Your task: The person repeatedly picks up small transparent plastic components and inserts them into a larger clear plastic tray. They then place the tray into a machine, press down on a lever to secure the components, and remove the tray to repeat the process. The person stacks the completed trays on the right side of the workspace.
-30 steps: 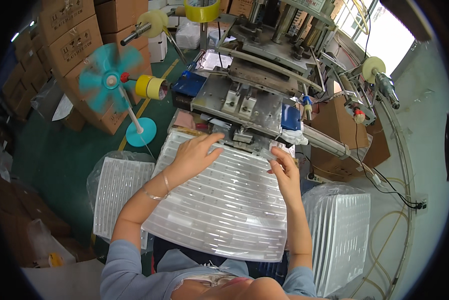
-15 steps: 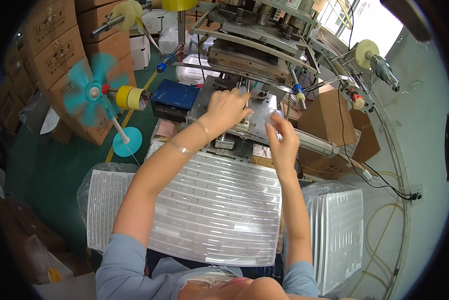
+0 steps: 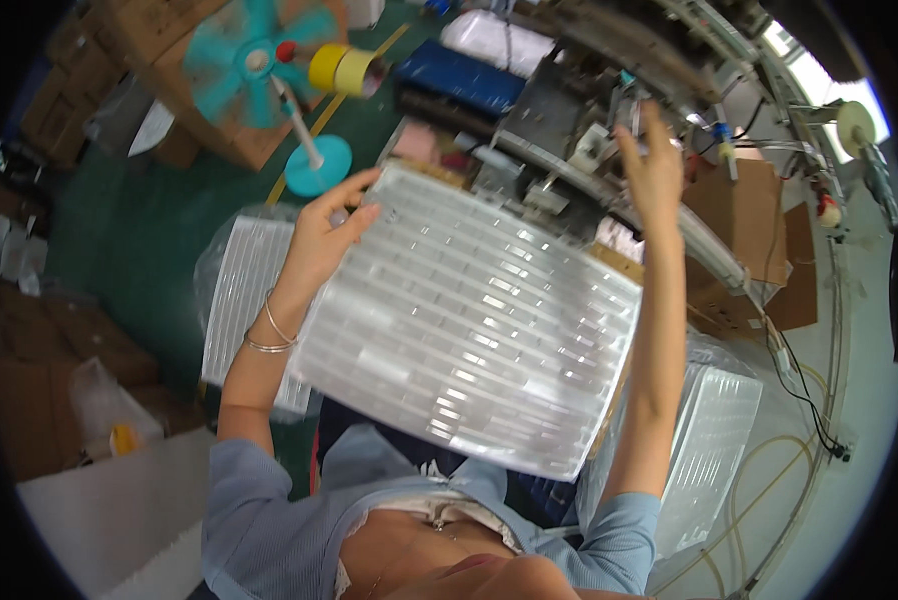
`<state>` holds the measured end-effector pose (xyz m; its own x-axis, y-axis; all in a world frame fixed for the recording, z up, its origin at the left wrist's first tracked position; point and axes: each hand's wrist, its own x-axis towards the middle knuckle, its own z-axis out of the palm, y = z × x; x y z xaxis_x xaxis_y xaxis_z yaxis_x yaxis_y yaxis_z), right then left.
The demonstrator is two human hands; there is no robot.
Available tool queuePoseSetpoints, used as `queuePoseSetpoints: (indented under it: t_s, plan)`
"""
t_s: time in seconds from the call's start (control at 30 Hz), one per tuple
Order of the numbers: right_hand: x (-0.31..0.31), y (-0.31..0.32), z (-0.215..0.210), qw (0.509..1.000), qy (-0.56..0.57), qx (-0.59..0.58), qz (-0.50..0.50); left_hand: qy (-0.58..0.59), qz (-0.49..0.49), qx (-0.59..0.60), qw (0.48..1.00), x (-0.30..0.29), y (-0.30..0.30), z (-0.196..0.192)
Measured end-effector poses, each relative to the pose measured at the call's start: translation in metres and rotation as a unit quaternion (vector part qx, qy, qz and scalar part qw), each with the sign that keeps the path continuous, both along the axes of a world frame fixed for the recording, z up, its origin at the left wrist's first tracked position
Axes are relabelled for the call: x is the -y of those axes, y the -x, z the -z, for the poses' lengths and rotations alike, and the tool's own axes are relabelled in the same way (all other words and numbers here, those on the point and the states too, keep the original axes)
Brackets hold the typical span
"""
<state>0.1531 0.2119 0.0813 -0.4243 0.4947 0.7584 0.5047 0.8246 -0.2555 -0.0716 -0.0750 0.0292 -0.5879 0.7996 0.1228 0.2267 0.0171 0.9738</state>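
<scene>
A large clear plastic tray (image 3: 469,320) with many ribbed rows is lifted and tilted over my lap. My left hand (image 3: 329,235) grips its upper left edge, thumb on top; two thin bangles sit on that wrist. My right hand (image 3: 654,165) is raised off the tray, fingers spread, up against the grey metal machine (image 3: 559,120) in front of me. I see nothing held in it.
A bagged stack of clear trays (image 3: 244,290) lies to my left and another stack (image 3: 714,450) to my right. A teal standing fan (image 3: 259,55), yellow tape rolls (image 3: 341,70), a blue box (image 3: 469,85) and cardboard boxes (image 3: 744,210) surround the machine. Cables trail on the floor at right.
Both hands were up at the machine while the tray lay flat on my lap. My left hand has come back and lifted the tray's far edge; the right stays up at the machine.
</scene>
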Motion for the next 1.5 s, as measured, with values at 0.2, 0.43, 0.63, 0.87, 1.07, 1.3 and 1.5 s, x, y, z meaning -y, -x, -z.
queuePoseSetpoints:
  t_s: [0.2,0.43,0.63,0.87,1.07,1.3,1.5]
  plan:
    - [0.134,-0.055,0.037,0.976,0.14,0.086,-0.145,0.046,0.0,-0.376,0.926,0.054,-0.012,0.014]
    - [0.243,-0.065,0.086,0.872,0.219,0.307,-0.312,0.021,0.022,-0.362,0.932,0.059,-0.025,0.019]
    - [0.245,-0.06,0.107,0.868,0.169,0.336,-0.325,0.193,0.103,-0.499,0.838,0.071,-0.006,0.05]
    - [0.256,-0.06,0.104,0.859,0.164,0.345,-0.34,0.13,0.071,-0.469,0.871,0.063,-0.024,0.047]
    - [0.231,-0.065,0.074,0.855,0.303,0.248,-0.341,0.081,0.211,-0.503,0.834,0.049,-0.049,0.077]
    - [0.224,-0.085,0.067,0.864,0.36,0.205,-0.287,0.082,0.328,-0.498,0.799,0.033,-0.075,0.072]
    - [0.198,-0.104,0.053,0.913,0.346,0.09,-0.197,0.064,0.321,-0.484,0.812,0.025,-0.085,0.062]
